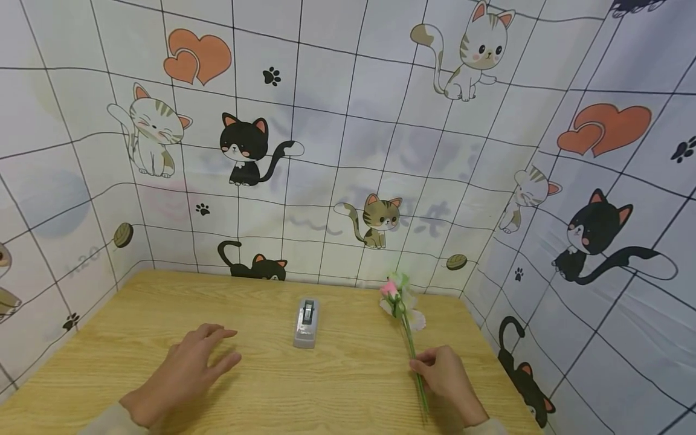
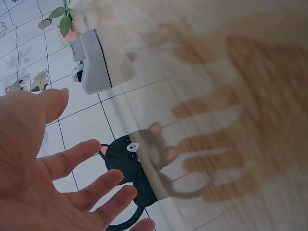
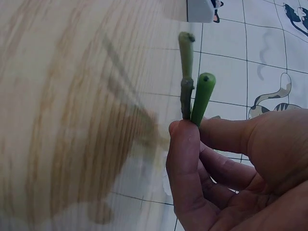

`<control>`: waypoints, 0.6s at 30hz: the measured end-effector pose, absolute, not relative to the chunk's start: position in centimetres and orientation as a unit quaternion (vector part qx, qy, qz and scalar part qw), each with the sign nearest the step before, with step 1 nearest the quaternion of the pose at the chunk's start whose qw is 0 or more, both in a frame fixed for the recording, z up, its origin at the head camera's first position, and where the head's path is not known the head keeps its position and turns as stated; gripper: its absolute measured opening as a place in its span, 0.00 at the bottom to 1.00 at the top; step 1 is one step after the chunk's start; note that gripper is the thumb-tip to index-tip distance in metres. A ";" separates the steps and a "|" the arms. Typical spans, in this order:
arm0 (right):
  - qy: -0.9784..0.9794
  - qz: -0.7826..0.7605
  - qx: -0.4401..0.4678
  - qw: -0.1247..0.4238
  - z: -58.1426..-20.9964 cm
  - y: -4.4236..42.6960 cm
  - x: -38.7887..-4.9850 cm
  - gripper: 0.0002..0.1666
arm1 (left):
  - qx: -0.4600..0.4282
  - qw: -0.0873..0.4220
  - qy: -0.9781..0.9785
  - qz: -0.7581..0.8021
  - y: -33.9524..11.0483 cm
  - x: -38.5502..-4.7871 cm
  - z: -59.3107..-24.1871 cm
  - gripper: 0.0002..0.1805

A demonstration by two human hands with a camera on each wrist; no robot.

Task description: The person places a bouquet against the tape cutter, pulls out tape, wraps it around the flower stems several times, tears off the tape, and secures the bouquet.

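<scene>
My right hand (image 1: 448, 377) pinches the stems (image 1: 409, 338) of two artificial-looking flowers between thumb and fingertips, low on the stems. One bloom is a pink rose (image 1: 389, 289); the other is a pale white flower (image 1: 417, 319), and both point toward the back wall. Two cut ends, one bright green (image 3: 205, 91) and one duller brown-green (image 3: 186, 57), stick out past the fingertips in the right wrist view. Fingers spread and relaxed, my left hand (image 1: 190, 368) hovers over the table's left side, holding nothing. Between the hands, nearer the back, stands a grey tape dispenser (image 1: 306, 324).
The wood-grain tabletop (image 1: 261, 386) is glossy and reflects the hands. Behind it and along both sides hangs a white gridded wall covering (image 1: 326, 145) printed with cats, hearts and paw prints. It meets the table's back edge.
</scene>
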State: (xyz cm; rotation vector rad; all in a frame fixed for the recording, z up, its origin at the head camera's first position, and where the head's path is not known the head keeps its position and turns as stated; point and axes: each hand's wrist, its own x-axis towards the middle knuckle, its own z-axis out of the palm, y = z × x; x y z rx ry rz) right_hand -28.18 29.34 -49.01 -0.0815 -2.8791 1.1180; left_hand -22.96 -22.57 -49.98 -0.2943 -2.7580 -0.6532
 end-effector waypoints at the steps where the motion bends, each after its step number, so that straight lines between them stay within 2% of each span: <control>1: -0.933 0.357 -0.026 0.028 -49.0 29.3 -28.2 0.07 | -0.102 0.142 -0.958 -0.227 -22.6 -23.0 -50.0 0.27; 18: -0.928 0.371 -0.028 0.021 -49.4 29.2 -28.1 0.05 | -0.104 0.120 -0.961 -0.225 -22.5 -22.5 -49.8 0.30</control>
